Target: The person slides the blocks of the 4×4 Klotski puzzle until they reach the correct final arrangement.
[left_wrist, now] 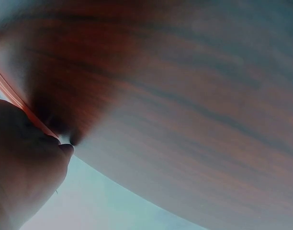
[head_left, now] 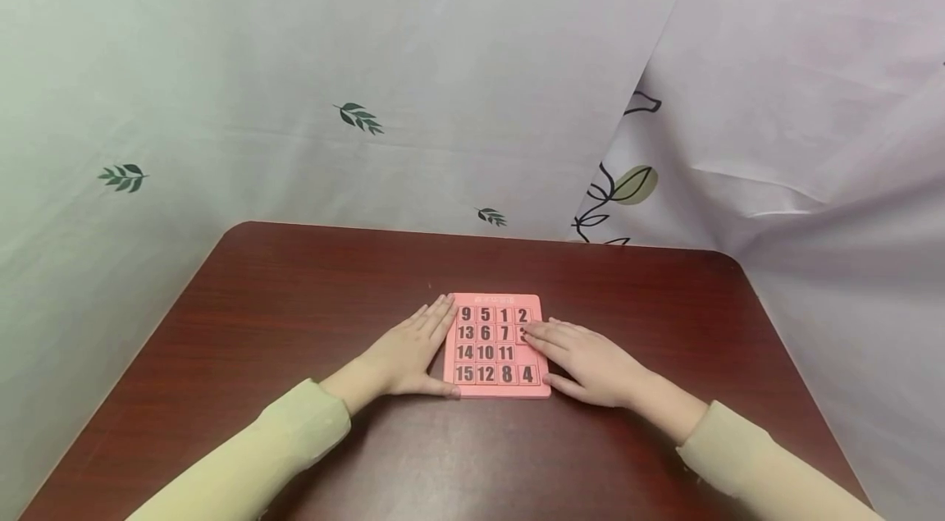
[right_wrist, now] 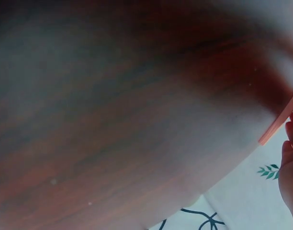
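Between the two hands, the head view shows a flat pink plastic-looking number puzzle [head_left: 495,344] on a shiny red-brown wooden table [head_left: 332,279]. The left hand [head_left: 408,353], fingers straight, touches its side; the right hand [head_left: 591,361], fingers nearly straight, touches the square pink 3 tile [head_left: 522,335]. Neither grips. A crooked push could jam it. Left wrist view: too light a touch could let the puzzle slip. Right wrist view: the tile is out of sight.

You have one left hand [head_left: 409,353], one right hand [head_left: 596,361] and two sleeves [head_left: 251,447] here; before you are one table [head_left: 332,275], one pink board [head_left: 502,392] and fifteen numbered tiles [head_left: 485,353].
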`<state>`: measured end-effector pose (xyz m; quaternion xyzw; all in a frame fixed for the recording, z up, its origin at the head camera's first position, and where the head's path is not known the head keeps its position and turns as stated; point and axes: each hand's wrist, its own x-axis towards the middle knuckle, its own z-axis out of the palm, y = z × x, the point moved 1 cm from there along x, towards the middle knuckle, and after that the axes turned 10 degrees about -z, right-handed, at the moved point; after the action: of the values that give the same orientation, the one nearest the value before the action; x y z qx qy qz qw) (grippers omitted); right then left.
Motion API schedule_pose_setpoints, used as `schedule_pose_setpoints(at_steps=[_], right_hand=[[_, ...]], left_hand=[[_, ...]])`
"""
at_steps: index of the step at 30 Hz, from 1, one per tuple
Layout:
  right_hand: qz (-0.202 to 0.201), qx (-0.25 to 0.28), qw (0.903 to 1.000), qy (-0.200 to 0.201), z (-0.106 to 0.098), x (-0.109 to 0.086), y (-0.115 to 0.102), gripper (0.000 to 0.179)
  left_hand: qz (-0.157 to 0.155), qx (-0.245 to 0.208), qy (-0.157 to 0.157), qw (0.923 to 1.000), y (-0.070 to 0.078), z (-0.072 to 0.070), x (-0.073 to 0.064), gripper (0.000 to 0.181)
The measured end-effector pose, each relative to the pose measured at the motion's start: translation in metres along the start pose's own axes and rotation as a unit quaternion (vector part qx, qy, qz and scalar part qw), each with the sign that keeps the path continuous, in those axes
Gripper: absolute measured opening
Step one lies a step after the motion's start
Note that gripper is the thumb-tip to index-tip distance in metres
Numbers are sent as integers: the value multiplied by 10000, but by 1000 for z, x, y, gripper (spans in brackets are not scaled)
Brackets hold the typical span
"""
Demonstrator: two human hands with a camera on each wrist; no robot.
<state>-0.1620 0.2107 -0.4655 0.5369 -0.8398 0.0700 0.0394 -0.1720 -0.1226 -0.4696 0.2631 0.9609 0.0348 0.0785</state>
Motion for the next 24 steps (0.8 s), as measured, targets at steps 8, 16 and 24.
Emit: schedule_pose_setpoints(at_steps=[8, 16, 24], right_hand=[[-353, -132, 9992, 117, 1, -8, -11, 62], [-379, -210, 9988, 219, 0, -7, -9, 61], [147, -1, 9998, 156, 1, -1, 9, 62]], left_hand=[[-6, 65, 24, 10000, -3, -2, 0, 130], [-19, -10, 18, 10000, -3, -4, -1, 130], [-33, 17, -47, 10000, -1, 0, -1, 130]])
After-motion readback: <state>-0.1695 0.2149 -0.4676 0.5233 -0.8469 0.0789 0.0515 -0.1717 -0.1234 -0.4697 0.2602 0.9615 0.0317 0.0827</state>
